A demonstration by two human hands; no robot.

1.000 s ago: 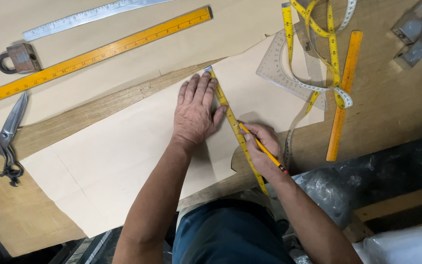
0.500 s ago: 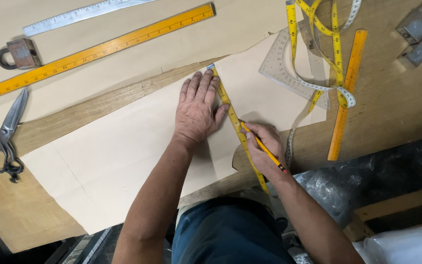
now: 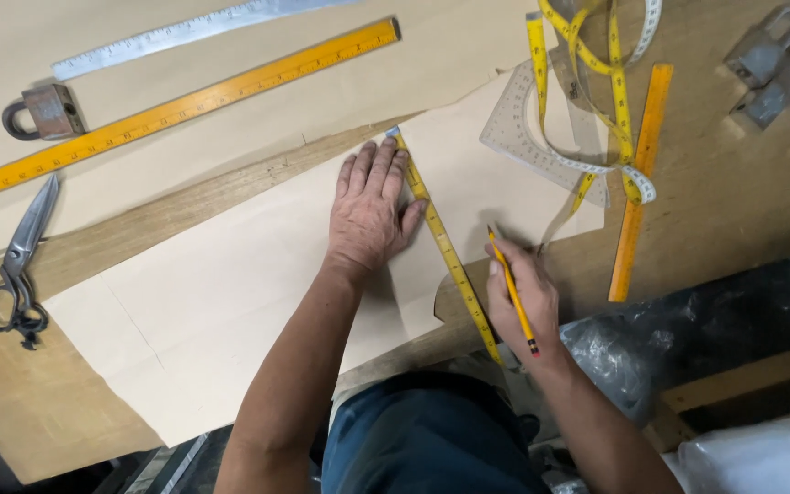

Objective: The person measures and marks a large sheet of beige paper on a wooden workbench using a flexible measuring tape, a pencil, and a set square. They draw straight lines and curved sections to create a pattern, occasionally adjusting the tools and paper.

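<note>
My left hand lies flat, fingers spread, on a cream paper pattern sheet and presses against a narrow yellow ruler that runs diagonally across the sheet. My right hand grips a yellow pencil, its tip just right of the ruler on the paper. The ruler's near end passes under my right hand.
A long yellow ruler and a steel ruler lie on a larger paper sheet at the top. Scissors and a padlock are at left. A clear protractor, tape measure and orange ruler lie at right.
My right hand has lifted the pencil tip a little away from the ruler's edge. My left hand stays flat on the paper.
</note>
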